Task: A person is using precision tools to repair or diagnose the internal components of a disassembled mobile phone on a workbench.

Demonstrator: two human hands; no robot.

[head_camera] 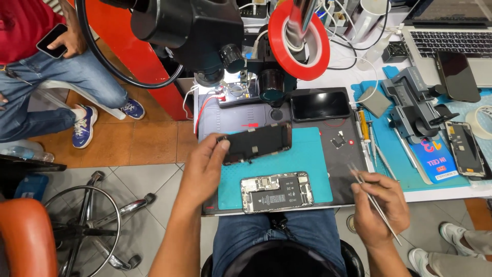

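Observation:
My left hand (202, 169) grips the left end of a detached phone screen panel (259, 143), holding it inner side up, slightly lifted over the teal mat (312, 154). Just below it lies an opened phone body (277, 192) with its board and battery showing, near the mat's front edge. My right hand (379, 205) holds thin metal tweezers (370, 196) at the bench's right front, tips pointing up-left, apart from the phone.
A microscope head (205, 31) and a red tape roll (300, 38) hang over the bench back. Another dark phone (320, 105) lies behind the mat. Screwdrivers (365, 131), a blue mat with a grey fixture (415, 105), a laptop (451, 41) sit right. A seated person (46, 72) is at left.

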